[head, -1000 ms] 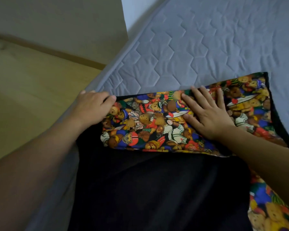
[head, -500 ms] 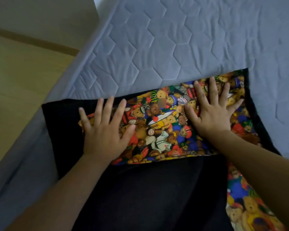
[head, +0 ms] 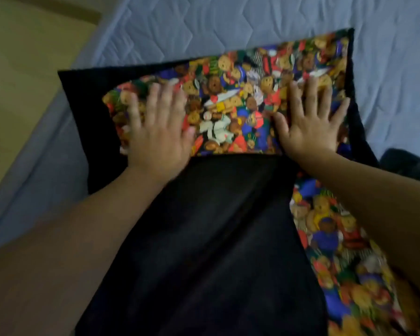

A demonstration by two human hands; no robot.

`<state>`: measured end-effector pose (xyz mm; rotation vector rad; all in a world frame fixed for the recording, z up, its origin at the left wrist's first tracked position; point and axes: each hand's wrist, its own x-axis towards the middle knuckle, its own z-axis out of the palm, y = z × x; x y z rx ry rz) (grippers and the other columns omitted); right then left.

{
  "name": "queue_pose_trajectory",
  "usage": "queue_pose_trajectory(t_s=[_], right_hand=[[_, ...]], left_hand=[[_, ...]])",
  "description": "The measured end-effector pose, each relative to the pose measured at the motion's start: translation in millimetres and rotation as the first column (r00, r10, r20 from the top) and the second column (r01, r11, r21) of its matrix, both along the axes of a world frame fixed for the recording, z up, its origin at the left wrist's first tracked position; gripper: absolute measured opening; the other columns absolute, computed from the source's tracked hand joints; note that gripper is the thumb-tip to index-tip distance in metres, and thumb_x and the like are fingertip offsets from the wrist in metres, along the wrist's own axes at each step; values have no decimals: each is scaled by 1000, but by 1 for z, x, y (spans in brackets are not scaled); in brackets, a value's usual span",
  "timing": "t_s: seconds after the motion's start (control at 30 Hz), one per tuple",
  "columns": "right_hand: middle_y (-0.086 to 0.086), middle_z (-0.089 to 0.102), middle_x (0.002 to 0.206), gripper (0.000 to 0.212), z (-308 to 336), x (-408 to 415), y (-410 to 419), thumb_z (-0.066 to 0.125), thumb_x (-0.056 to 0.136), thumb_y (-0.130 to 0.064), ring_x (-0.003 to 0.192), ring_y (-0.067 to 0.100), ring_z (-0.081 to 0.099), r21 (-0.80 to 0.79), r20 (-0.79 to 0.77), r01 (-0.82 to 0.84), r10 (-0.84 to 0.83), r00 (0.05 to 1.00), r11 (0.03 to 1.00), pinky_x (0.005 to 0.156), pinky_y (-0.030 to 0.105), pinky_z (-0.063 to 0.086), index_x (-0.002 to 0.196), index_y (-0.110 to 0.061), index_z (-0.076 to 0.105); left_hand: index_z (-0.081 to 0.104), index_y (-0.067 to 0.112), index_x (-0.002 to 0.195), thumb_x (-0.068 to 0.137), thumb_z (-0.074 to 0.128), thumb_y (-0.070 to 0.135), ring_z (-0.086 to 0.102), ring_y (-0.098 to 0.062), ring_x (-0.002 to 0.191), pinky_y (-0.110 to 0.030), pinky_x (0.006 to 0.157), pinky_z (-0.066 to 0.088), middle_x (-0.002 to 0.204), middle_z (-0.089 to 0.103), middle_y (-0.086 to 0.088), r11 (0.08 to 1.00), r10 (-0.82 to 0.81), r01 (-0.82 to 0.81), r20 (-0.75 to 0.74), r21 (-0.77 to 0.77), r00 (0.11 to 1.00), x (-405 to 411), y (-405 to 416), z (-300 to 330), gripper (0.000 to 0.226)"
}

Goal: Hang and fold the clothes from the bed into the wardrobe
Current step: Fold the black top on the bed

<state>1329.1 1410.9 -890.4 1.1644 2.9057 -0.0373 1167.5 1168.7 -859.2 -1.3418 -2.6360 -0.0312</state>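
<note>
Two hands, left hand (head: 159, 132) and right hand (head: 309, 122), press flat, fingers spread apart, on the teddy-bear cloth (head: 230, 103) near the bed (head: 228, 25) edge.

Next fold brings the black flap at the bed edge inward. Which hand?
Left, probably. The left hand lies flat beside the black flap; the right hand presses the garment's far end.

A tan floor (head: 22, 57) lies left of the frame, beside a dark baseboard (head: 94, 16).
</note>
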Motion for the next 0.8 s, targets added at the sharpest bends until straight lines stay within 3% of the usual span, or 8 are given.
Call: queue_pose_trajectory(t_s=[0.13, 0.23, 0.33, 0.47, 0.53, 0.6, 0.7, 0.8], right_hand=[[3, 1, 161, 72, 16, 152, -29, 14, 92, -65, 147, 30, -1, -39, 207, -82, 89, 974, 996, 109, 69, 7, 154, -28, 9], [8, 3, 160, 79, 35, 247, -65, 20, 88, -72, 142, 40, 13, -155, 304, 189, -135, 943, 970, 104, 63, 26, 153, -28, 11], [17, 21, 149, 82, 52, 302, -91, 33, 84, -71, 125, 47, 37, -252, 307, 369, -288, 907, 895, 89, 55, 44, 151, -26, 15], [26, 46, 128, 81, 71, 325, -109, 67, 80, -48, 109, 48, 48, -268, 147, 408, -382, 912, 872, 91, 52, 40, 144, -22, 25], [22, 47, 128, 80, 79, 332, -113, 71, 76, -41, 113, 45, 47, -354, 196, 590, -559, 806, 726, 92, 53, 39, 137, -19, 24], [20, 53, 125, 61, 86, 341, -119, 63, 82, -37, 112, 41, 52, -416, 422, 741, -610, 671, 527, 93, 49, 45, 130, -12, 35], [22, 60, 120, 37, 112, 338, -120, 47, 96, -21, 109, 37, 58, -633, 574, 740, -504, 645, 226, 84, 37, 50, 126, 0, 55], [17, 69, 87, 26, 154, 316, -89, 46, 92, -17, 78, 32, 66, -755, 569, 613, -695, 439, -232, 60, 35, 54, 106, -6, 65]], left_hand=[[16, 19, 155, 87, 35, 63, 3, -28, 150, -67, 112, 0, 162, 13, -2, 891, -338, 424, 384, -163, 859, 159, -62, 10, 83], [4, 18, 154, 77, 32, 78, -10, -28, 149, -74, 107, -6, 163, -1, -2, 817, -170, 431, 554, -383, 815, 238, -118, 11, 101], [26, 13, 150, 60, 43, 84, 11, -33, 148, -79, 102, 5, 161, 15, -6, 808, -42, 385, 608, -446, 793, 282, -144, 27, 116], [-19, 18, 149, 65, 41, 81, -22, -33, 145, -78, 101, -11, 158, -27, -6, 692, 83, 361, 567, -625, 820, 339, -169, 35, 121], [-36, 19, 143, 76, 52, 64, -25, -37, 142, -76, 102, -7, 150, -40, -8, 659, 151, 281, 488, -698, 860, 358, -170, 39, 119], [-23, 21, 149, 80, 65, 43, -7, -42, 144, -69, 107, 11, 155, -31, -9, 624, 190, 239, 441, -744, 877, 365, -163, 49, 114], [26, 20, 145, 81, 67, 25, 42, -39, 123, -47, 91, 45, 144, 32, -13, 638, 216, 168, 383, -752, 898, 355, -151, 76, 76], [61, 13, 100, 84, 64, 15, 62, -32, 80, -36, 60, 51, 93, 61, -11, 746, 274, 19, 333, -666, 902, 319, -143, 108, 16]])
